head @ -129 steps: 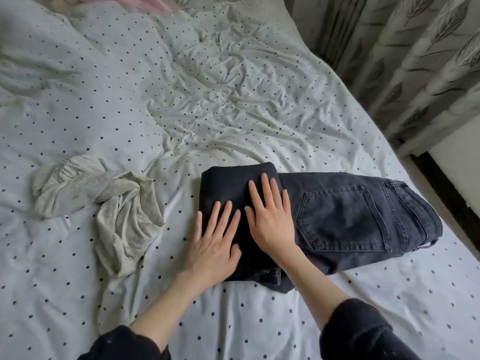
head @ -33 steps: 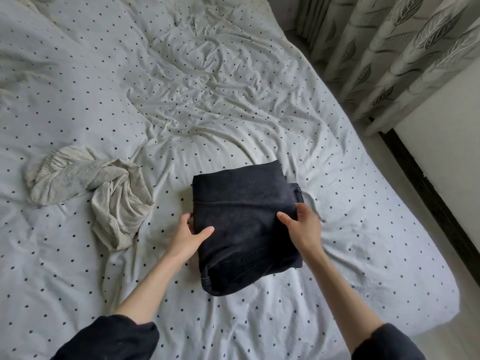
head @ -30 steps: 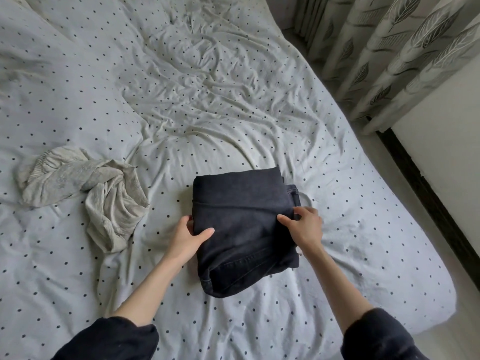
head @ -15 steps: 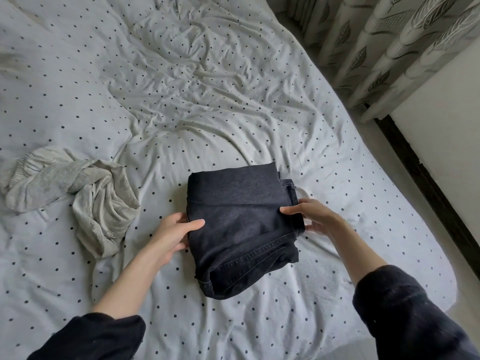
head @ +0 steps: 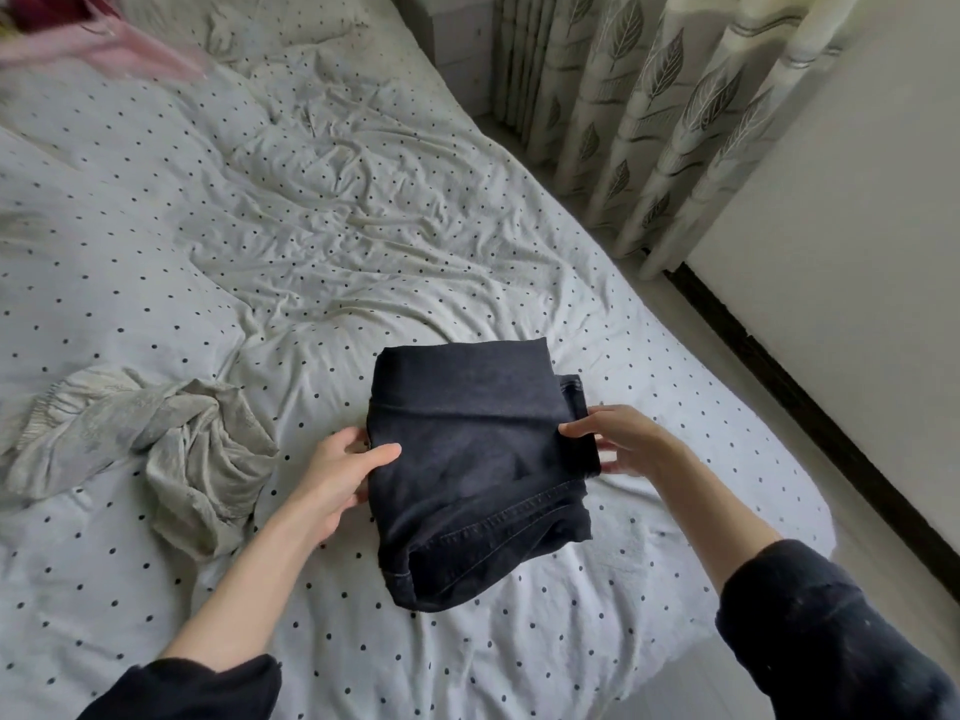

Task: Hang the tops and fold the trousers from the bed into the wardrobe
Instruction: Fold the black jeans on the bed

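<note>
The folded black jeans (head: 478, 459) form a thick square bundle over the near part of the dotted bed (head: 260, 241). My left hand (head: 340, 472) grips the bundle's left edge, thumb on top and fingers underneath. My right hand (head: 621, 441) grips the right edge the same way, thumb on top. The bundle's near end sags a little. A crumpled beige garment (head: 156, 449) lies on the sheet to the left of my left hand.
A pink garment (head: 119, 49) lies blurred at the bed's far left corner. Leaf-patterned curtains (head: 649, 111) hang beyond the bed's right side. A white wall with a dark skirting board (head: 810, 407) runs along the floor on the right.
The jeans went from half folded to a square bundle. Both hands moved from pressing flat on top to gripping its two sides. My view has turned right and the pink garment has come into sight.
</note>
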Motion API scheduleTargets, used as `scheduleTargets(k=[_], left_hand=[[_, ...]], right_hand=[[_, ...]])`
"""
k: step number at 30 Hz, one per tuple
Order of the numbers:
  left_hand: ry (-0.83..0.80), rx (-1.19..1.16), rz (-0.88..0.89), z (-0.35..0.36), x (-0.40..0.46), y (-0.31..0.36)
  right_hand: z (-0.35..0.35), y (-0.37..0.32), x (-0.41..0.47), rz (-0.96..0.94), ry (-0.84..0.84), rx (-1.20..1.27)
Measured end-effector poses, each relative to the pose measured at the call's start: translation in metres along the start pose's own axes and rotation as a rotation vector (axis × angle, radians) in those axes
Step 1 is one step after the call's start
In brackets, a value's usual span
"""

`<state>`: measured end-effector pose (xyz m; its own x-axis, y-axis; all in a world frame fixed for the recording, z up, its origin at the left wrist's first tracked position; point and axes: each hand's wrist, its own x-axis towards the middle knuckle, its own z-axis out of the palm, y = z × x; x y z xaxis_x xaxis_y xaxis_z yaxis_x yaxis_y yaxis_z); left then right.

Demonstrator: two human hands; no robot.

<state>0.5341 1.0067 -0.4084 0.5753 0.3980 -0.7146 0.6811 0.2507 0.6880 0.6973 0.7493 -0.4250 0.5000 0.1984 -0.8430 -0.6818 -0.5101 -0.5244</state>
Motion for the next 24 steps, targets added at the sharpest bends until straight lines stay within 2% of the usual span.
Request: scheduleTargets(k=[5, 11, 18, 24], left_hand=[[-0.143, 0.063, 0.154, 0.012, -0.040, 0.033], [-0.380, 0.173, 0.284, 0.051, -0.106, 0.048], [-0.666, 0.341, 0.387, 0.148, -0.204, 0.043], [-0.990, 0.519, 0.429, 0.276, -0.308, 0.002]], right_hand=[[-0.020, 0.017, -0.082, -0.074, 0.127, 0.115], [-0.051, 0.080, -0.185, -0.136, 0.327, 0.298], [-0.096, 0.193, -0.317, -0.161, 0.576, 0.560], [-0.132, 0.326, -0.448, -0.144, 0.850, 0.845]])
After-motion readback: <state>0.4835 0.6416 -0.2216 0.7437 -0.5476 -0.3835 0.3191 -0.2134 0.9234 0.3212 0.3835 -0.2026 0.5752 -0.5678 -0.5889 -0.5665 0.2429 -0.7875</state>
